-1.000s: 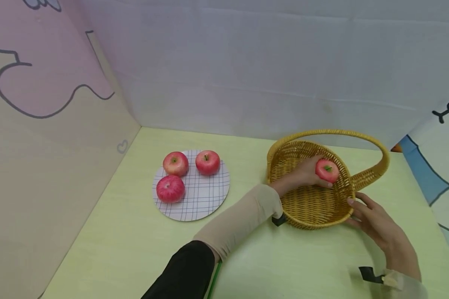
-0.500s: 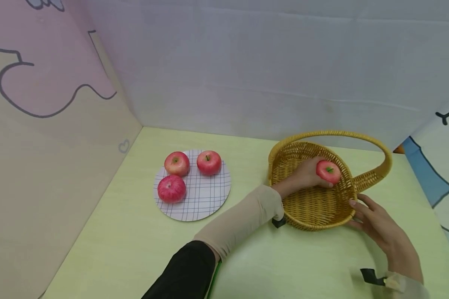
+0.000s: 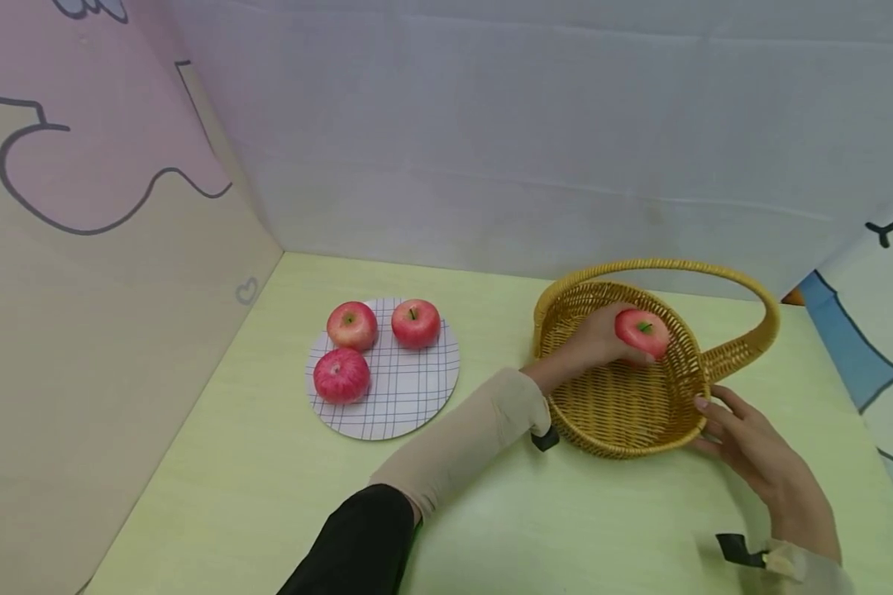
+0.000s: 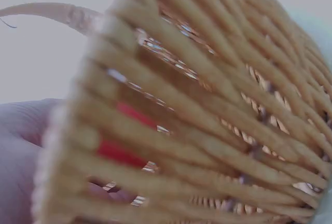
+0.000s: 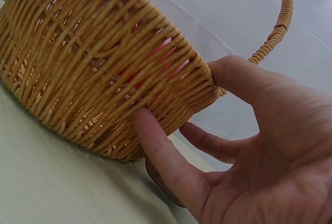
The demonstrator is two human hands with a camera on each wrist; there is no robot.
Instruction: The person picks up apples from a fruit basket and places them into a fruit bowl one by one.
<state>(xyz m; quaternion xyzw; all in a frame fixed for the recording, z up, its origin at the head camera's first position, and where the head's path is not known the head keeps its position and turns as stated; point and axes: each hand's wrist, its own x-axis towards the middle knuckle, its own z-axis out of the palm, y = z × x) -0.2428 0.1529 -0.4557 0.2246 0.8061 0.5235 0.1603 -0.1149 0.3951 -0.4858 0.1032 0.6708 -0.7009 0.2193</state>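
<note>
A yellow-brown wicker basket (image 3: 625,417) with a tall arched handle stands on the right part of the table. My left hand (image 3: 599,335) reaches over its left rim and grips a red apple (image 3: 643,328) with a green stem inside the basket. Through the weave in the left wrist view, patches of the red apple (image 4: 122,151) show behind the basket wall. At the basket's right side, my right hand (image 3: 752,446) holds the rim and outer wall below the handle's base. One digit lies at the rim and another (image 5: 161,149) presses the wicker wall from outside.
Left of the basket lies a round white plate (image 3: 402,405) with a blue grid, bearing a pinkish apple (image 3: 352,326), a red apple (image 3: 415,323) and a deep-pink round fruit (image 3: 341,376). A white cloth wall (image 3: 491,149) closes the table's back, with printed panels at both sides.
My left hand and the apple have shifted slightly left and toward the back within the basket. The right hand and the basket have kept their places.
</note>
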